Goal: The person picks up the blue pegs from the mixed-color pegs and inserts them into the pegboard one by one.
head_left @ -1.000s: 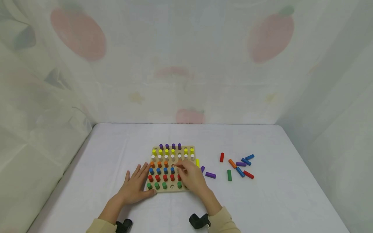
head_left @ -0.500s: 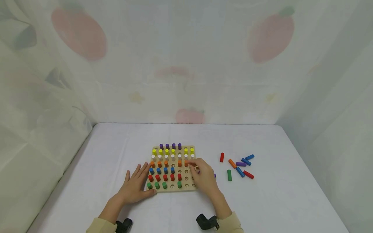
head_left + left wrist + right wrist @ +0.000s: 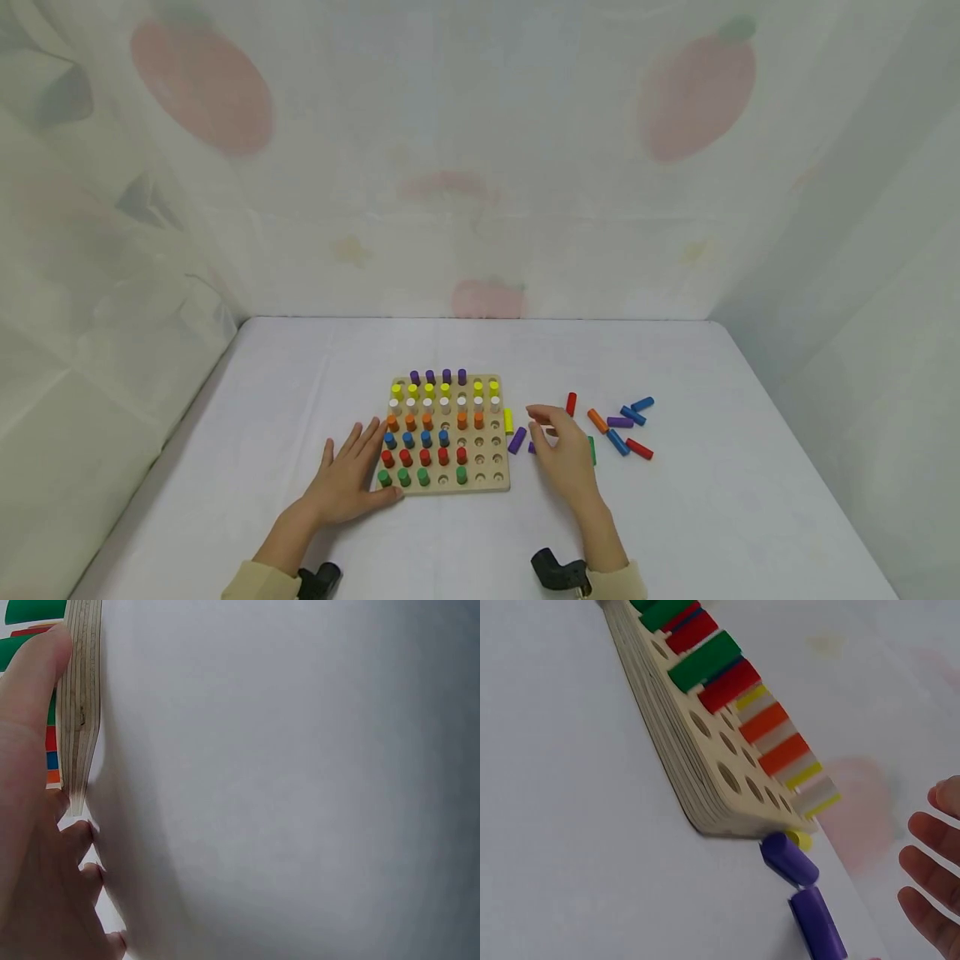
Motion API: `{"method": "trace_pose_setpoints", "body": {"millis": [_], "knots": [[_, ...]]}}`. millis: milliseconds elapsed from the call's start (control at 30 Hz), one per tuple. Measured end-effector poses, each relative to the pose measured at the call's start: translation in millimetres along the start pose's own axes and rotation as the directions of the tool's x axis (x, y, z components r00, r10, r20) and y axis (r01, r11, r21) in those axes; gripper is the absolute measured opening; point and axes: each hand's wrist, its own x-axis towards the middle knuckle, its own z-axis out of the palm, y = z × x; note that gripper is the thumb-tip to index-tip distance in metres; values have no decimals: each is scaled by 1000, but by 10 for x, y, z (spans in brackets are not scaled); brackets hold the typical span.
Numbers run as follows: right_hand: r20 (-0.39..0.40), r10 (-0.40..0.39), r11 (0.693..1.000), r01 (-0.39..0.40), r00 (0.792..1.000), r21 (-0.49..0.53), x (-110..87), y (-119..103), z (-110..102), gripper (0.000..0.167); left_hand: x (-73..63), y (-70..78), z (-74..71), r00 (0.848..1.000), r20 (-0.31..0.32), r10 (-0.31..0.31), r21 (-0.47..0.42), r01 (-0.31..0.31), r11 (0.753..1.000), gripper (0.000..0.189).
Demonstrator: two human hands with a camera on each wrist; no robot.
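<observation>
Wooden peg board lies flat on the white table, near the middle and toward the person. Rows of upright pegs from far to near: purple, yellow, white, orange, blue, red, green. Several holes on the right side of the board stand open, seen also in the right wrist view.

Left hand rests flat on the table at the board's near-left corner, fingers straight and spread; the thumb lies along the board's near edge and the fingertips touch its left edge. In the left wrist view the thumb presses the layered edge of the board.

Right hand hovers just right of the board, between it and the loose pegs. Fingers relaxed and slightly apart, holding nothing as far as the head view shows; the right wrist view shows only bare fingertips.

Just beside the board's right edge: a yellow peg lying against it, and a purple peg on its side near it. A second purple peg lies just behind the first.

Further right, a scatter of loose pegs on the table: red peg, orange peg, blue peg, another red peg. A green peg is partly hidden by the right hand.
</observation>
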Motion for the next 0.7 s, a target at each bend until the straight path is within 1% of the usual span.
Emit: {"method": "trace_pose_setpoints", "body": {"millis": [67,133,300,400,700], "knots": [[-8,26,1000,-26,1000,-7,-4,33,-49,24,2,-3,5,1000,-1,0,-3,0,1000,103],[-24,30,999,-30,999,-9,-9,70,-95,26,4,-6,12,1000,5,-6,-6,6,1000,103],[-92,8,1000,-10,996,-18,-21,177,-208,30,10,-30,40,1000,16,-16,-11,16,1000,104],[-124,12,999,-16,992,-32,-28,248,-272,33,11,-41,48,1000,13,-14,-12,14,1000,104],[-155,136,987,-147,979,-60,-68,433,-446,35,21,-53,58,1000,12,-18,-5,18,1000,104]]}}
